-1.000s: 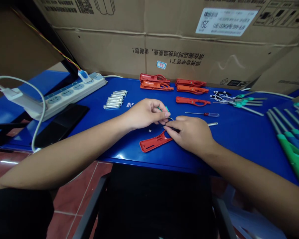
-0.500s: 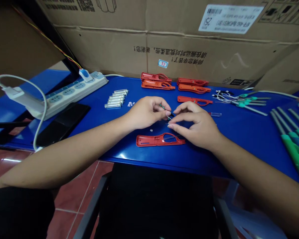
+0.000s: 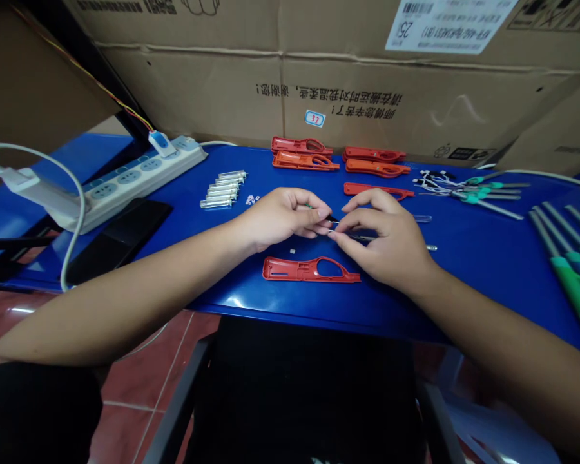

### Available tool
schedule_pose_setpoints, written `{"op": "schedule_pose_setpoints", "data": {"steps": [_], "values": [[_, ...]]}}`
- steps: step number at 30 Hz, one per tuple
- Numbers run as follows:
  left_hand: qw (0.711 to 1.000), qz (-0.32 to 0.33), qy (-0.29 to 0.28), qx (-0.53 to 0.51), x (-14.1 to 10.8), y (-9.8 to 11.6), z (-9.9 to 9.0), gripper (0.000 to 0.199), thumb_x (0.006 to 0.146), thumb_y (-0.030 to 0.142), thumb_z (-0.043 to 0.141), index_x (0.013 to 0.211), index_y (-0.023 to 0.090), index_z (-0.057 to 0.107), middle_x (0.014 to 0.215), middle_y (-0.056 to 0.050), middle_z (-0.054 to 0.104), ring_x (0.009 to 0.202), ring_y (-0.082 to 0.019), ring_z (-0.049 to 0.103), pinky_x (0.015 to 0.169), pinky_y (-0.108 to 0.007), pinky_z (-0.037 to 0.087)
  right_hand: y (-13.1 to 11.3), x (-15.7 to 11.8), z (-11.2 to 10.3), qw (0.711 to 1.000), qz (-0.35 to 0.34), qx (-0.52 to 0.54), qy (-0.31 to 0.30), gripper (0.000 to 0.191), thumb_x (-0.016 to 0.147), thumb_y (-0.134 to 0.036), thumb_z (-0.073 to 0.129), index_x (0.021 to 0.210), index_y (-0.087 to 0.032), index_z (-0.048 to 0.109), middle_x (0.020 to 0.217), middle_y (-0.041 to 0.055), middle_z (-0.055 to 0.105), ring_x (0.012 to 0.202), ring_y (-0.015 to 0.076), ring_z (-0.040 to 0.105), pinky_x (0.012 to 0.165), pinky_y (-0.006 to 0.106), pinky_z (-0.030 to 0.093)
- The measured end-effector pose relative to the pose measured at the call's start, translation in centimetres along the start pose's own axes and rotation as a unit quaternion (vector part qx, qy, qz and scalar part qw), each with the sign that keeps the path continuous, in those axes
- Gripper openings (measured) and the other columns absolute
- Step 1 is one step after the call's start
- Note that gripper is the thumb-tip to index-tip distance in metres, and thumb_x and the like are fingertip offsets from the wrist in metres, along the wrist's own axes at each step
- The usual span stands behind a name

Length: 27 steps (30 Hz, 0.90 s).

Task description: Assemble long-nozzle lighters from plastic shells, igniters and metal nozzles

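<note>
My left hand (image 3: 294, 216) is pinched on a small black part (image 3: 332, 219), a bit of green showing by its fingers. From that part a thin white wire (image 3: 335, 222) runs toward my right hand (image 3: 384, 235), whose thumb and fingertips are closed on the wire end. Beneath the right hand lies a slim rod with a silver tip (image 3: 431, 247); most of it is hidden. Nearer me, just below both hands, a red half-shell of a lighter (image 3: 290, 270) rests on the blue table, hollow side up. A tiny white piece (image 3: 292, 251) sits above it.
Red and orange half-shells (image 3: 304, 161) line the back, before a cardboard box (image 3: 212, 96). Several clear-and-metal cylinders (image 3: 222, 191) lie left, near a power strip (image 3: 140, 177) and black phone (image 3: 120, 238). Wired metal tubes (image 3: 493, 196) and green-handled lighters (image 3: 575, 283) are right.
My right hand has shifted slightly, and the rod's silver tip now shows to its right. Both hands stay close together. The view has tilted down a little.
</note>
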State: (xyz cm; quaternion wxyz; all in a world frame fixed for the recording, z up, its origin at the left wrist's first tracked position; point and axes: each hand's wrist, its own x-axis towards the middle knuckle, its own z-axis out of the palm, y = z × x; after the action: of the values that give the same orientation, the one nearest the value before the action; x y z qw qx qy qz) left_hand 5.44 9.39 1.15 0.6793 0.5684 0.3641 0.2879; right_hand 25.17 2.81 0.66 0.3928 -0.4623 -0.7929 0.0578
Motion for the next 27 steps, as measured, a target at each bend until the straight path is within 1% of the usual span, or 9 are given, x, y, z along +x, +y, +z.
{"op": "schedule_pose_setpoints", "data": {"steps": [4,8,11,13,15,17,20,23,27], "values": [[0.999,-0.012,-0.02,-0.026,-0.1,0.0,0.1,0.004,0.085,0.014,0.074,0.085,0.011,0.071,0.077,-0.005,0.077,0.072,-0.012,0.074,0.069,-0.021,0.058,0.0,-0.1,0.0,0.998,-0.042,-0.041,-0.003,0.006,0.084,-0.019,0.068,0.08,-0.022,0.069,0.1,0.0065,0.063,0.094,0.0222,0.063,0.082,0.038,0.051],[0.999,-0.036,-0.005,-0.036,-0.3,0.4,0.2,0.003,0.089,0.013,0.07,0.086,0.012,0.071,0.078,-0.005,0.077,0.073,-0.013,0.074,0.068,-0.022,0.058,0.0,0.2,-0.4,0.998,-0.054,-0.019,0.008,0.004,0.084,-0.02,0.068,0.084,-0.021,0.065,0.095,0.006,0.063,0.087,0.0209,0.063,0.076,0.036,0.052],[0.999,-0.043,0.008,-0.02,-0.2,0.6,0.1,0.006,0.09,0.015,0.068,0.086,0.012,0.07,0.078,-0.006,0.077,0.073,-0.014,0.075,0.066,-0.022,0.058,-0.1,0.3,-1.6,0.992,-0.111,-0.052,0.029,0.005,0.086,-0.024,0.068,0.086,-0.02,0.065,0.089,0.0063,0.063,0.082,0.0207,0.061,0.071,0.035,0.049],[0.999,-0.045,0.012,-0.004,-0.2,0.6,0.0,0.007,0.09,0.017,0.07,0.085,0.012,0.071,0.076,-0.005,0.076,0.071,-0.013,0.074,0.064,-0.021,0.057,0.0,0.3,-2.7,0.977,-0.17,-0.121,-0.035,0.009,0.091,-0.026,0.063,0.088,-0.02,0.068,0.083,0.0055,0.064,0.077,0.0198,0.061,0.067,0.033,0.045],[0.999,-0.042,0.011,0.02,-0.1,0.5,-0.1,0.009,0.089,0.019,0.071,0.083,0.011,0.071,0.073,-0.004,0.075,0.069,-0.012,0.073,0.062,-0.02,0.056,0.1,0.2,-3.7,0.949,-0.215,-0.17,-0.155,0.018,0.096,-0.027,0.056,0.091,-0.02,0.072,0.077,0.0039,0.064,0.069,0.0177,0.058,0.061,0.032,0.039],[0.998,-0.032,0.011,0.043,0.0,0.4,-0.1,0.011,0.087,0.02,0.073,0.08,0.011,0.071,0.072,-0.004,0.074,0.067,-0.011,0.072,0.061,-0.02,0.055,0.4,0.2,-4.7,0.93,-0.22,-0.16,-0.245,0.023,0.098,-0.026,0.051,0.096,-0.021,0.073,0.075,0.0027,0.064,0.065,0.0162,0.057,0.06,0.03,0.038],[0.998,-0.026,0.022,0.049,0.0,0.4,-0.1,0.01,0.087,0.018,0.073,0.081,0.011,0.072,0.072,-0.003,0.074,0.065,-0.01,0.07,0.061,-0.019,0.055,1.0,0.4,-5.6,0.93,-0.189,-0.091,-0.301,0.026,0.099,-0.024,0.048,0.108,-0.022,0.073,0.088,0.0039,0.067,0.073,0.0154,0.06,0.064,0.029,0.041],[0.998,-0.034,0.032,0.03,0.0,0.6,0.0,0.007,0.086,0.016,0.073,0.082,0.01,0.073,0.07,-0.003,0.073,0.064,-0.01,0.07,0.062,-0.019,0.056,1.3,0.5,-6.0,0.92,-0.177,-0.079,-0.34,0.026,0.097,-0.024,0.051,0.113,-0.025,0.072,0.101,0.0044,0.067,0.077,0.0153,0.062,0.064,0.028,0.041],[0.998,-0.044,0.042,0.0,0.0,0.7,0.2,0.004,0.084,0.013,0.073,0.081,0.01,0.073,0.07,-0.004,0.073,0.065,-0.011,0.07,0.064,-0.02,0.056,1.0,0.4,-5.4,0.907,-0.188,-0.06,-0.371,0.023,0.095,-0.027,0.057,0.111,-0.028,0.073,0.097,0.0032,0.066,0.075,0.0148,0.06,0.062,0.027,0.041]]}}
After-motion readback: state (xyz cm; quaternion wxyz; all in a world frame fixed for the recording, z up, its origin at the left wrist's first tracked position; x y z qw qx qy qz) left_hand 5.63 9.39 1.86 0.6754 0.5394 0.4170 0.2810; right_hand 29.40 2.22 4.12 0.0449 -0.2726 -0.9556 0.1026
